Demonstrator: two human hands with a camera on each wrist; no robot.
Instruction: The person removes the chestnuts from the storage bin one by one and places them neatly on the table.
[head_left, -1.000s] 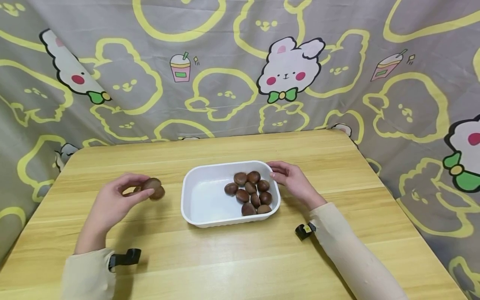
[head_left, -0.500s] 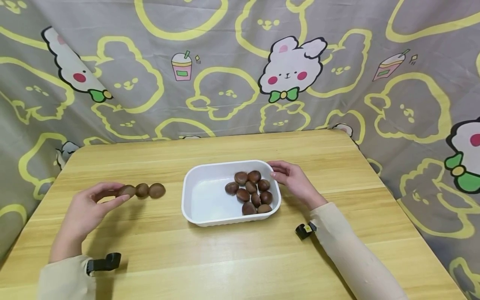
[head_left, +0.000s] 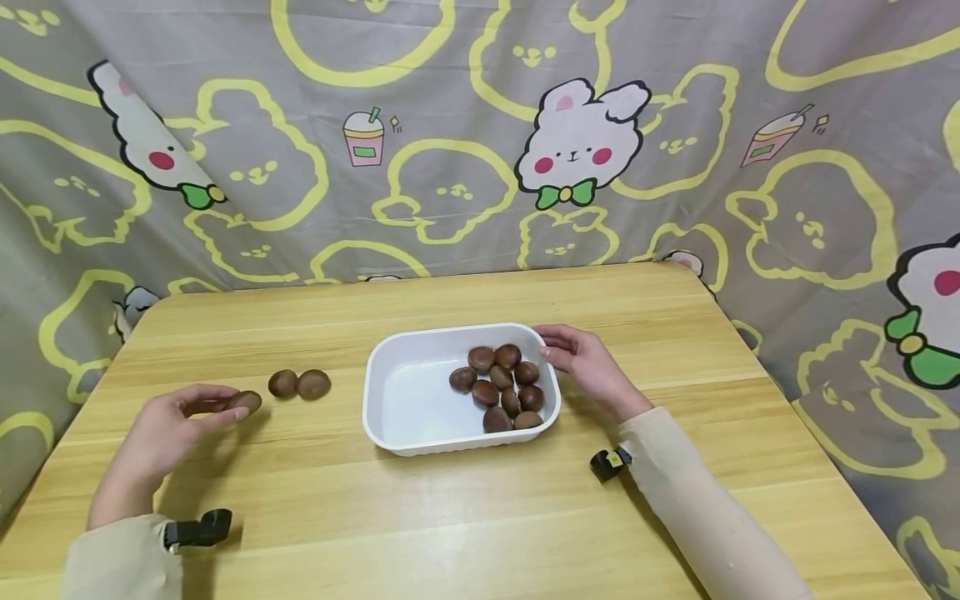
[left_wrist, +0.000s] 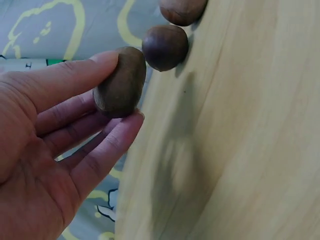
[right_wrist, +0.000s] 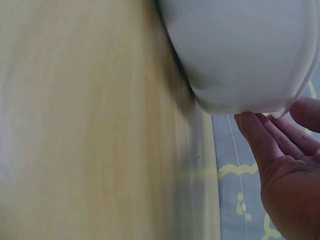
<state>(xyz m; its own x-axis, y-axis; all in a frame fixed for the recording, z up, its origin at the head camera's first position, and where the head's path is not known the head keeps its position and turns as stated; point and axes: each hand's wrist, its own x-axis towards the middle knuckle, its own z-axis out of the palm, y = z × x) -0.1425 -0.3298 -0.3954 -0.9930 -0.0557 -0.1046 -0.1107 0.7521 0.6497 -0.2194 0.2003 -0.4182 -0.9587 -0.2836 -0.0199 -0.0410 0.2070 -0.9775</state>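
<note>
Between thumb and fingertips, my left hand [head_left: 168, 433] pinches a brown chestnut [head_left: 245, 402], which the left wrist view shows close up [left_wrist: 121, 84]. Just right of it, two more chestnuts lie side by side on the table, the left one [head_left: 283, 384] touching the right one [head_left: 314, 384]. A white plastic tray [head_left: 405, 442] stands in the middle, with several chestnuts [head_left: 485, 392] gathered in its right half. At the tray's right end, my right hand [head_left: 588, 362] holds the rim, thumb at the edge and fingers against the outer wall [right_wrist: 250, 65].
The wooden table [head_left: 480, 525] reaches back to a grey curtain [head_left: 450, 100] with cartoon prints, which also hangs along the right side. A black wrist mount [head_left: 198, 529] sits on the left sleeve, another [head_left: 610, 462] on the right.
My left hand has moved left and a little nearer. Two chestnuts that were at its fingers now lie on the table; one stays pinched. The right hand and tray have not moved.
</note>
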